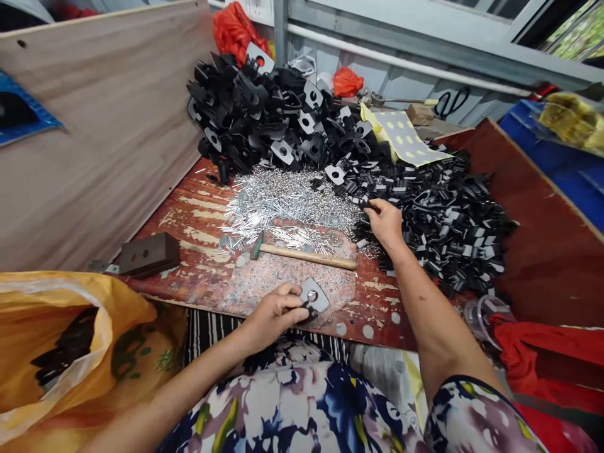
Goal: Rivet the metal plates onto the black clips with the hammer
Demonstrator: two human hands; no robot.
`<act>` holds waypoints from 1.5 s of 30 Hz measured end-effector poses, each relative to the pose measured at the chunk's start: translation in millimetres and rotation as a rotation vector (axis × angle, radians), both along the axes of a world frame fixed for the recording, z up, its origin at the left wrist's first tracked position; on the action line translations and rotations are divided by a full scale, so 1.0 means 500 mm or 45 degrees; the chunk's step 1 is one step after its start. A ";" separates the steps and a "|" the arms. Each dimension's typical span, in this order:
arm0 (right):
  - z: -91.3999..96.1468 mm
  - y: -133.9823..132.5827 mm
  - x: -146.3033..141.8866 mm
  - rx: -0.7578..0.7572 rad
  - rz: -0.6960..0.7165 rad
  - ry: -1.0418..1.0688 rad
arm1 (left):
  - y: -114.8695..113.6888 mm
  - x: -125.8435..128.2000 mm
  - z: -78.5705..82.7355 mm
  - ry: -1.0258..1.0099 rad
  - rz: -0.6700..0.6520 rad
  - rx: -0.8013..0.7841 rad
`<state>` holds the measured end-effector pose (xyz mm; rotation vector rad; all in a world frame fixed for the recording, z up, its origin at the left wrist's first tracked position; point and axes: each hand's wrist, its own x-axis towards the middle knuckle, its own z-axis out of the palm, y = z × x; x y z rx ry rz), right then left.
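Observation:
My left hand [276, 313] is closed on a small flat metal plate [315, 296] with a round hole, holding it on the speckled stone slab [264, 277] near the table's front edge. My right hand [384, 220] reaches forward into the pile of small black clips [453, 220], its fingers pinched on one of them. A wooden-handled hammer [306, 255] lies between my hands on the slab. Behind it spreads a heap of thin silver pins [287, 204].
A tall pile of black brackets with grey plates [264, 113] fills the back of the worn red table [189, 220]. A dark block [148, 253] sits at left, a yellow sack [56, 352] lower left, scissors [450, 100] and red bags at the back.

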<state>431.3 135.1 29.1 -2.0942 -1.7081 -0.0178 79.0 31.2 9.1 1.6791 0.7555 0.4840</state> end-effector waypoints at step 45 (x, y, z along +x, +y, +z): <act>-0.048 -0.291 -0.420 0.004 0.648 1.132 | -0.027 -0.069 -0.005 -0.488 0.557 -0.818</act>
